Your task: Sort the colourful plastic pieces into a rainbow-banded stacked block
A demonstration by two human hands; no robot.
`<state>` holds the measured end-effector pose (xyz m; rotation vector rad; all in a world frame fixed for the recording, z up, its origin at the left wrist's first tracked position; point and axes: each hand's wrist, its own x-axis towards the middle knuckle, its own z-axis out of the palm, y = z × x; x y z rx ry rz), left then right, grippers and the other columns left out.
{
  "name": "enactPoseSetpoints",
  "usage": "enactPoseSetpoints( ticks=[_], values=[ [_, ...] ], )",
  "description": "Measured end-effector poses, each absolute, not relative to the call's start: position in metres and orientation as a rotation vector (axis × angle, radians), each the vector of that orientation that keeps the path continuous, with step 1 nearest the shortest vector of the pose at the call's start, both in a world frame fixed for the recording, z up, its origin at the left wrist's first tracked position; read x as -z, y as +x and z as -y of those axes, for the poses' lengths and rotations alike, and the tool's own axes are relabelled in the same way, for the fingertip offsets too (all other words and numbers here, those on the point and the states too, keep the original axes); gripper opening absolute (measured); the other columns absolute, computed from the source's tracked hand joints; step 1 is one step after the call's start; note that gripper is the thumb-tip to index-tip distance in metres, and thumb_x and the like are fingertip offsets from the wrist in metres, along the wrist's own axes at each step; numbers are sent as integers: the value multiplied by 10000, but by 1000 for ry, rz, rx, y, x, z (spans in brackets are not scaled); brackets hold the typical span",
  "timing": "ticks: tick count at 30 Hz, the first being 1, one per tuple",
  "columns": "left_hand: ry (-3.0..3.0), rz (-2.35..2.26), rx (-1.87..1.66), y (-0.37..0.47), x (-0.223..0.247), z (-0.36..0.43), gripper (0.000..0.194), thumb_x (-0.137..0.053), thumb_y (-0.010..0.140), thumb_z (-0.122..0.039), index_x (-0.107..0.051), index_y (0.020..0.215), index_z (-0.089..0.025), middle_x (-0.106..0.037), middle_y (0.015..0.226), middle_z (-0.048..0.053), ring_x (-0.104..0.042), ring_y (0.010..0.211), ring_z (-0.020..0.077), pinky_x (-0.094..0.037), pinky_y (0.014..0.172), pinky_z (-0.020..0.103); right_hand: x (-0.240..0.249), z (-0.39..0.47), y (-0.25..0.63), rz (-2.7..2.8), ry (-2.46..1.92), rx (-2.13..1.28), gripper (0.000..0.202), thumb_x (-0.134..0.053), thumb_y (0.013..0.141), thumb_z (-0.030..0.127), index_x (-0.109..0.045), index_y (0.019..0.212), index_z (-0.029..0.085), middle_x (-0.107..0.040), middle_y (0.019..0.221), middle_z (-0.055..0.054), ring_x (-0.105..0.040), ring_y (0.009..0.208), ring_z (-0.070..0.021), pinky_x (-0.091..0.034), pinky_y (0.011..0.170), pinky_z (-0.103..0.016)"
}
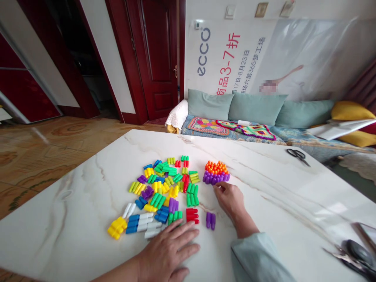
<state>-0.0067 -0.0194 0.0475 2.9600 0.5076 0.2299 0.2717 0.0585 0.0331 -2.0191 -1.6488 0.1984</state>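
Note:
My left hand [173, 250] lies with its fingers spread on the table, at the near edge of a spread of bullet-shaped plastic pieces. Closest to its fingertips are green pieces [175, 216], white pieces [152, 230] and red pieces [192, 216]. My right hand [230, 199] has its thumb and fingers closed together, just in front of a row of upright purple pieces [216, 178]. Whatever may be between those fingertips is hidden. Orange pieces [216, 167] stand packed behind the purple row. Between my hands lie a few purple pieces [210, 221] side by side.
Yellow pieces [117, 228] and blue pieces [132, 224] lie at the left of the spread. Black scissors [298, 156] rest near the far right edge of the marble-patterned table [279, 219]. Keys [340, 252] and a phone [367, 234] are at the right. A sofa [202, 123] stands behind.

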Motion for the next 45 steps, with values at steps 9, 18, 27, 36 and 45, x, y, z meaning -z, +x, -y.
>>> enactPoseSetpoints(
  ticks=[9, 18, 27, 36, 45],
  values=[
    [2801, -596, -218, -3, -51, 23, 503, -492, 893, -393, -439, 1368, -235, -408, 1480, 47, -257, 1415, 255, -177, 1170, 466, -32, -57, 262, 1697, -2100, -156, 336, -508, 836, 456, -662, 651, 223, -630, 627, -22, -518, 601, -143, -233, 541, -252],
    [2914, -577, -327, -3, -41, 22, 496, -475, 902, -417, -457, 1357, -218, -453, 1446, 54, -282, 1397, 254, -200, 1152, 470, -30, -34, 257, 1644, -2003, -331, 368, -485, 836, 543, -687, 787, 239, -679, 724, -15, -578, 676, -172, -321, 581, -255],
    [3052, -772, -506, -2, -50, 19, 396, -452, 915, -248, -510, 1306, -210, -506, 1363, 89, -419, 1270, 261, -235, 1118, 459, -21, -17, 257, 1677, -1734, -354, 381, -474, 828, 501, -700, 826, 194, -707, 766, -39, -609, 668, -182, -403, 616, -273],
    [2831, -1433, -374, -14, -74, -25, 294, -455, 878, -74, -680, 1012, -207, -633, 963, 74, -540, 990, 251, -431, 862, 397, -23, -16, 249, 1723, -1689, -265, 410, -443, 866, 500, -689, 782, 184, -690, 746, -50, -593, 647, -169, -393, 600, -264],
    [2303, -1184, -1033, 21, -63, -20, 186, -477, 907, -135, -621, 1007, -198, -611, 997, 46, -584, 944, 177, -481, 855, 303, -29, -12, 242, 1782, -1225, -511, 378, -515, 887, 448, -642, 1126, 184, -644, 911, -57, -590, 738, -157, -489, 666, -279]
  ],
)
